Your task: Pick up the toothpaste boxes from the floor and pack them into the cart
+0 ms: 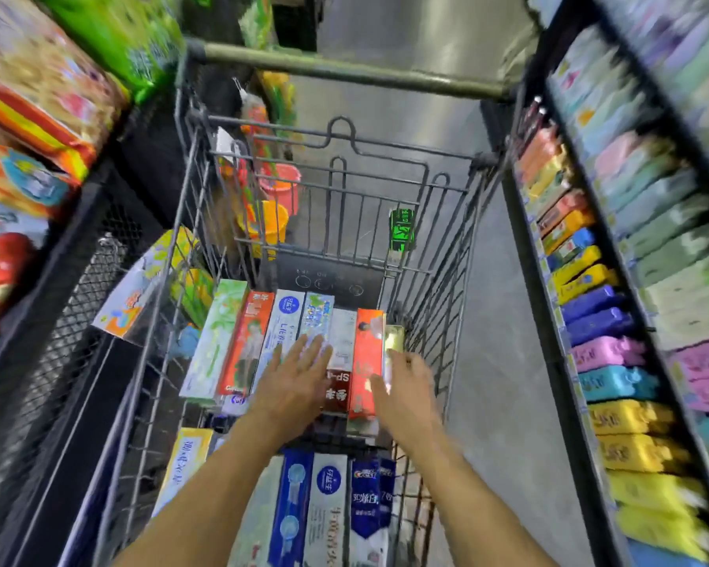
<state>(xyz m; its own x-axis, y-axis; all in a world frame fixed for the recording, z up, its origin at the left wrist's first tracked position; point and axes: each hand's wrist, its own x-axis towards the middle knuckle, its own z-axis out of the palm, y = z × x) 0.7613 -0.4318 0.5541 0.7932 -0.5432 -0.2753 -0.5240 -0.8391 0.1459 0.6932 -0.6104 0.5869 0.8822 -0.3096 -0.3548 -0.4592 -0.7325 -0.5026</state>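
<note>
Wire cart [205, 206] in narrow aisle, grey floor [496, 362] btw shelves [614, 321]

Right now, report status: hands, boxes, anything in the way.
Left hand open, flat on the far row of toothpaste boxes in the cart. Right hand holding the yellow-green box at row's right end. Nothing blocking.

Cart [447, 247]: grey wire, dull olive handle bar [344, 69]. Toothpaste boxes in far row: pale green leaf-print box [218, 341]; orange-red box [246, 341]; white box with blue roundel [281, 333]; white-and-maroon box [340, 354]; bright orange box [367, 354]. Near row: yellow-edged white box [185, 464]; blue box [291, 505]; white box with navy chevron [369, 501]. Right shelf [582, 304]: packs in yellow, blue, purple, pink, teal. Orange and yellow buckets [275, 206] beyond.
</note>
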